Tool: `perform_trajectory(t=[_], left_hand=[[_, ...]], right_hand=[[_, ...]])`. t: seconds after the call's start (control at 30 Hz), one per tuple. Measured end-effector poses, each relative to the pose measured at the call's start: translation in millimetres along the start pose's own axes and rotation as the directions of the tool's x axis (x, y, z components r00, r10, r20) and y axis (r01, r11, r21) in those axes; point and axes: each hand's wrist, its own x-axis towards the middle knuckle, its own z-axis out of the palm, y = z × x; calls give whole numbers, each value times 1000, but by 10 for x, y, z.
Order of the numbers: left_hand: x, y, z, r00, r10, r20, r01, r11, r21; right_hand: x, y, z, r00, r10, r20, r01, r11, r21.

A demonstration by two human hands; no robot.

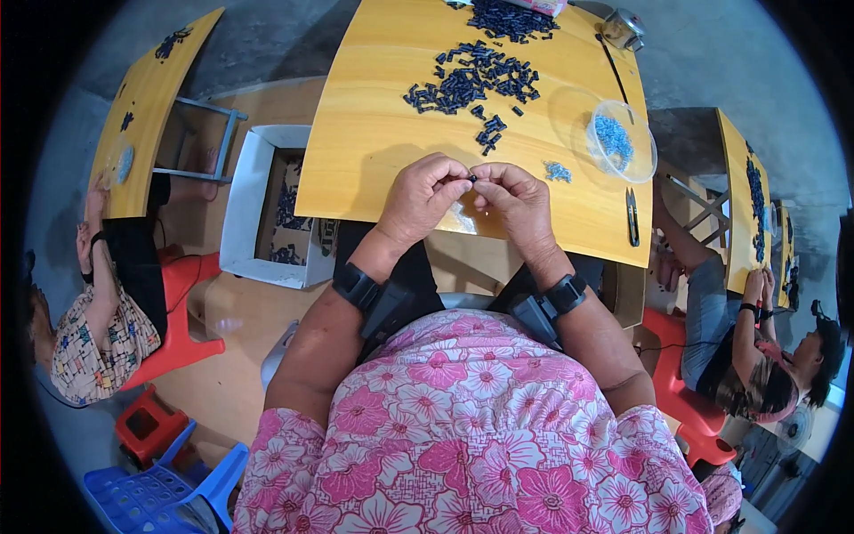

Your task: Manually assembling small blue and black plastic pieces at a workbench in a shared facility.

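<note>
Close together over the near edge of the yellow table (356, 116), my left hand (425, 198) and my right hand (518, 203) pinch a small black piece (472, 178) between their fingertips. Its exact kind is mostly hidden by the fingers. Beyond them lies a loose heap of small black tube-like pieces (471, 78), with a few strays (489, 133) nearer to me. Right of my right hand is a little pile of tiny light-blue parts (558, 171). A clear round tub (647, 160) holds more blue parts (614, 141).
Thread snips (632, 218) lie at the table's right edge, with a thin black stick (614, 71) and a metal cup (623, 29) farther back. A white box (252, 196) with black pieces stands at the left. People sit at tables on both sides; a blue stool (151, 494) is at lower left.
</note>
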Motion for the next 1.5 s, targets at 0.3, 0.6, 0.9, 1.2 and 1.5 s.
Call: perform_trajectory(t=[0.3, 0.6, 0.9, 1.2, 1.5], left_hand=[[-36, 23, 29, 1000, -14, 25, 15, 999, -41], [-29, 19, 30, 1000, -12, 4, 12, 1000, 24], [-21, 23, 41, 999, -33, 18, 33, 999, 34], [-25, 17, 47, 1000, -12, 0, 12, 999, 40], [-24, 51, 26, 999, -30, 23, 29, 997, 65]], right_hand=[[-81, 33, 48, 998, 29, -55, -30, 999, -22], [-467, -22, -368, 926, -377, 17, 271, 634, -724], [-216, 77, -581, 912, -405, -68, 210, 602, -770], [-221, 63, -585, 905, -422, -51, 168, 465, -869], [-214, -8, -548, 888, -459, 11, 223, 410, -884]])
